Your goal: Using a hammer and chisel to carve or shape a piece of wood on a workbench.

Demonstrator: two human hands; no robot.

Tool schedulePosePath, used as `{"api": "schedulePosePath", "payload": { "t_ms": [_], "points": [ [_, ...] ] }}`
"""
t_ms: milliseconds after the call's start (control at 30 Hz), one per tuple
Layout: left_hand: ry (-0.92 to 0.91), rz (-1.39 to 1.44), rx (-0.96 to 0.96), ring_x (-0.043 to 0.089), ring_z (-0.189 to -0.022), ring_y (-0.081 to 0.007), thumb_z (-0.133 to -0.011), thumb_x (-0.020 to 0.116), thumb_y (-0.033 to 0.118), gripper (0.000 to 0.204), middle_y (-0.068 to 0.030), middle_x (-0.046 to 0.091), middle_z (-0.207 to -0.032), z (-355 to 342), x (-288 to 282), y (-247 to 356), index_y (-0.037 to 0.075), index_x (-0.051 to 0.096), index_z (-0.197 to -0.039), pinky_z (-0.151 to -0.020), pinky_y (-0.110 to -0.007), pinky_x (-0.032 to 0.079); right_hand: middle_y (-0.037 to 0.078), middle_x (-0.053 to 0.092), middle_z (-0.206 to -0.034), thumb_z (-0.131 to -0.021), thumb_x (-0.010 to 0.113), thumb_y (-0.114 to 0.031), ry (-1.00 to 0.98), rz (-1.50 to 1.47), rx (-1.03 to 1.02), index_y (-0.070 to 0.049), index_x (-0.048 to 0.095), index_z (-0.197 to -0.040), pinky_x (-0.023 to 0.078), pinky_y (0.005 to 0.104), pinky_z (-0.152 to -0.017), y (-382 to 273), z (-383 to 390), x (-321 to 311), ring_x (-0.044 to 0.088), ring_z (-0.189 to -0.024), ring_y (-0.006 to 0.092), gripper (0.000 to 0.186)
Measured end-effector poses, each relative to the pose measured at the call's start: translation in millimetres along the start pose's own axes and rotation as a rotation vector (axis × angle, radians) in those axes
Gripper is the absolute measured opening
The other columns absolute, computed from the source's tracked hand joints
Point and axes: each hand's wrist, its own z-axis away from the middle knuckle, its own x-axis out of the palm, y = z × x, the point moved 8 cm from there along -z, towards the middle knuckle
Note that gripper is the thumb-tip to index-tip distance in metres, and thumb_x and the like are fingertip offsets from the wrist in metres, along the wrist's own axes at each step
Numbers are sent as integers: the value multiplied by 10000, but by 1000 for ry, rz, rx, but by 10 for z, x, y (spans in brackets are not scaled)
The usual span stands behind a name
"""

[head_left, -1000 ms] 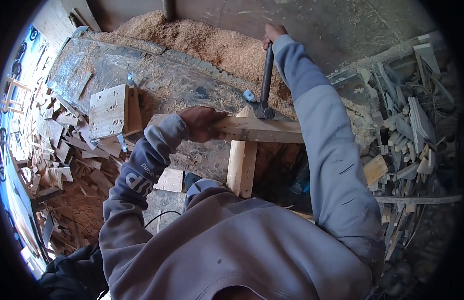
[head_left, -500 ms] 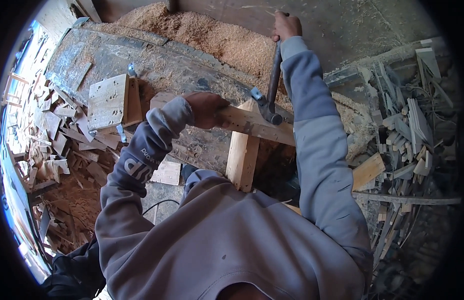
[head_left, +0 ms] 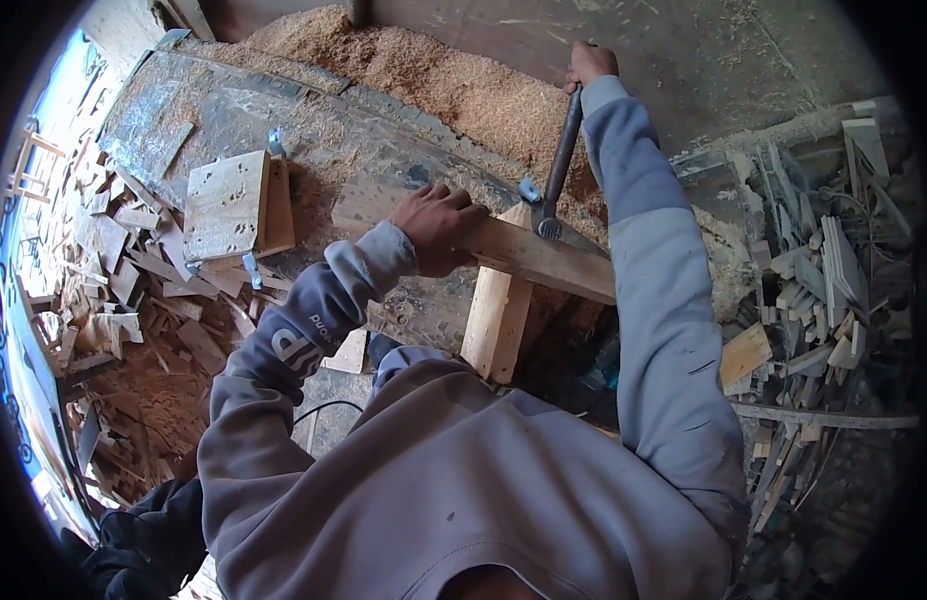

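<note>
Fingers (head_left: 461, 203) of the left hand (head_left: 433, 232) are bent and close together over the beam (head_left: 553, 262), with the thumb on its near side, so from my seat I read them as pinching the timber. In the head view, the only one I have, the right hand (head_left: 591, 65) is well out ahead, its fingers curled in a fist round the end of the hammer (head_left: 564, 150). The handle slants down toward me, and its head is at the beam, to the right of the left hand; I cannot tell whether it touches the wood. I see the beam running rightward under the left hand as far as the right sleeve (head_left: 658, 270), lying across a post (head_left: 493, 320) whose tip shows beyond it, near a blue tab (head_left: 528, 190). Sawdust (head_left: 433, 90) is heaped along the far edge of the bench (head_left: 233, 115). On the left I make out boards (head_left: 223, 205) beside a litter of scraps (head_left: 198, 345), with more scraps piled at the right
</note>
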Motion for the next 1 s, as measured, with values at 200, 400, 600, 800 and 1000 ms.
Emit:
{"api": "schedulePosePath", "payload": {
  "t_ms": [200, 400, 600, 800, 1000],
  "points": [
    [-33, 63, -27, 509, -954, -309, -618, 731, 335, 596, -111, 539, -994, 107, 20, -82, 86, 528, -1121, -830, -414, 411, 136, 517, -499, -790, 419, -253, 10, 239, -170, 41, 536, -644, 425, 353, -402, -172, 46, -11, 515, -393, 218, 349],
    [46, 170, 101, 500, -948, -290, -589, 729, 300, 612, -110, 532, -1014, 658, -41, -11, 71, 533, -1121, -814, -408, 414, -9, 311, -527, -840, 519, -286, -60, -79, -94, -109, 386, -693, 252, 265, -338, -29, 28, -221, 297, -392, 89, 266],
    [139, 423, -251, 503, -936, -309, -549, 757, 249, 653, -133, 531, -1016, 2047, 204, -342, 37, 547, -1129, -827, -400, 413, -23, 246, -517, -847, 517, -282, -98, -214, -17, -123, 365, -689, 246, 270, -340, 62, 83, -292, 256, -379, 95, 271],
    [464, 298, -818, 509, -863, -336, -709, 671, 367, 577, -188, 494, -942, 2532, 511, -999, -14, 510, -1111, -757, -404, 432, -29, 289, -519, -879, 488, -260, -154, -222, -58, -147, 380, -678, 232, 252, -346, -182, 530, -166, 274, -383, 86, 254],
    [380, -257, -1044, 507, -952, -373, -754, 612, 282, 443, -179, 483, -1088, 1749, 761, -1765, 74, 491, -1125, -785, -437, 443, -11, 320, -545, -829, 576, -246, -70, -236, -154, -106, 423, -740, 261, 245, -358, -214, 585, -287, 318, -411, 91, 226]
  ]
}}
